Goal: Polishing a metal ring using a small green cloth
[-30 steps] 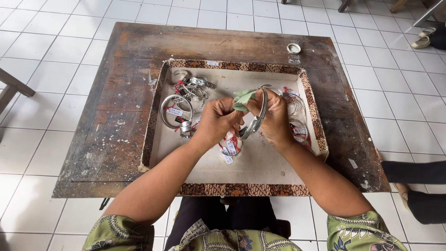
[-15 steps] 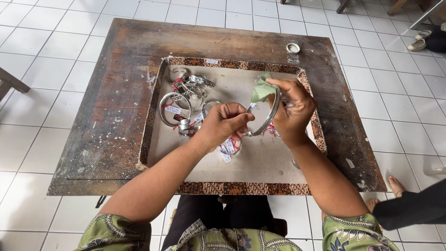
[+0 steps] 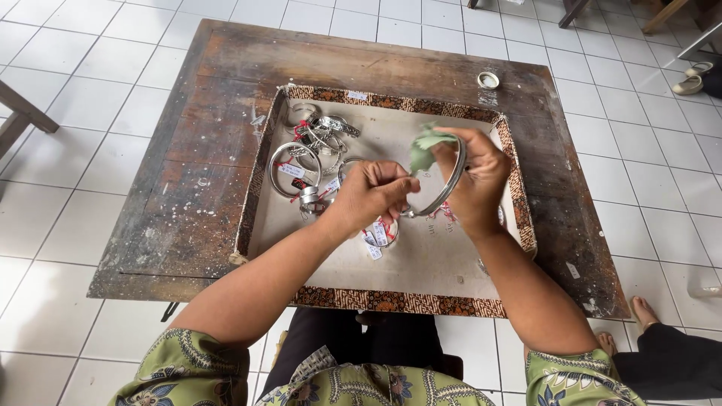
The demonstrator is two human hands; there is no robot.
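My right hand [image 3: 475,179] grips a silver bangle [image 3: 444,197] together with a pale green cloth [image 3: 426,146] above the tray. My left hand [image 3: 374,193] closes on the bangle's lower left end, fingers curled. Small red-and-white tags [image 3: 376,235] hang just under my left hand. Both hands hover over a shallow tray [image 3: 376,298] with a brown patterned rim. A pile of silver bangles and rings [image 3: 310,154] with tags lies in the tray's far left part.
The tray rests on a worn dark wooden table [image 3: 180,195] standing on white floor tiles. A small round lid [image 3: 489,80] sits on the table beyond the tray. Another person's bare feet [image 3: 645,316] show at the right; sandals [image 3: 696,77] lie far right.
My right hand has lifted the bangle and green cloth up and to the right. My left hand stayed on the bangle's lower end and followed slightly.
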